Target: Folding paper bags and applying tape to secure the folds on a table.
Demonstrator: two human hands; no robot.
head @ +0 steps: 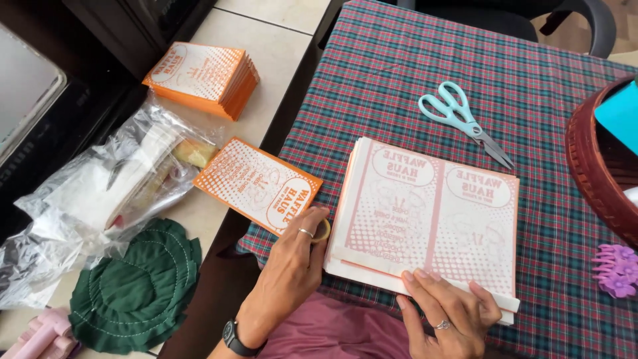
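Two hands: left hand grip closed on tape roll, right hand flat, open, pinning paper stack near tabletop edge; stack could slide w/ less pressure.

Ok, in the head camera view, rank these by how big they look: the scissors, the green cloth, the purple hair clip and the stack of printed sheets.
1. Stack of printed sheets, largest.
2. Green cloth; it lies on a lower surface, so its true size is unsure.
3. Scissors.
4. Purple hair clip, smallest, though the frame edge cuts it off.

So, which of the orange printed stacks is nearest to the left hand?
The small orange stack at the table's left edge, just above the left hand. The thicker orange stack lies far off on the tiled counter.
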